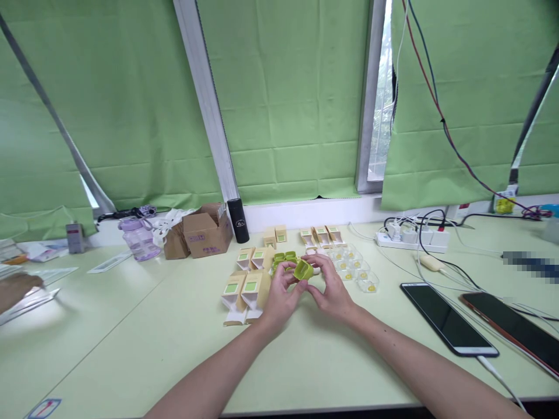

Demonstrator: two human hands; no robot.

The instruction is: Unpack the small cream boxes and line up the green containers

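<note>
A small green plastic cup (303, 270) is held up over the table, its hollow side tilted toward me. My left hand (283, 291) has its fingers and thumb closed on the cup's left side. On the other side, my right hand (331, 286) pinches the same cup, its fingertips partly hidden. Just behind are more green cups (285, 256), partly covered by my hands. Cream cartons with green labels (250, 287) lie open-flapped left of my left hand. To the right, clear plastic domes (347, 263) with yellow centres stand in a cluster.
More cartons (322, 235) stand at the back. A cardboard box (207, 233), black flask (238, 221) and purple bottle (138, 238) line the rear left. Rightward lie a power strip (413, 240), cables and two phones (449, 318). Another person's hand (17, 290) shows at far left.
</note>
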